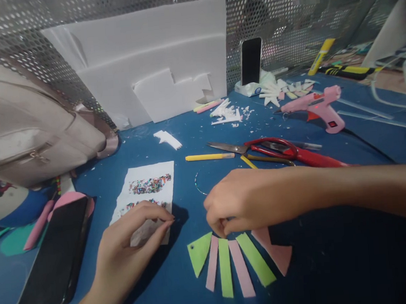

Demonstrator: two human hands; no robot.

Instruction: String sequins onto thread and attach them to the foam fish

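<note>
My left hand (133, 246) has its thumb and index finger pinched together over the lower edge of a white paper sheet (168, 178); whatever is in the pinch is too small to make out. Small multicoloured beads (151, 184) lie on that sheet in two heaps, the lower one partly covered by my hand. My right hand (237, 203) is closed, with a thin beaded string (196, 183) curving out from its fingers. Just below it, green and pink felt strips (225, 267) fan out between a green triangular piece (199, 253) and a pink tail-shaped piece (279, 256).
Red-handled scissors (273, 149), a yellow pen (208, 156) and a pink glue gun (320, 105) lie beyond my right hand. A black phone (53, 262) and a beige bag (27, 114) are at left. White scraps (226, 112) and another phone (251, 61) stand farther back.
</note>
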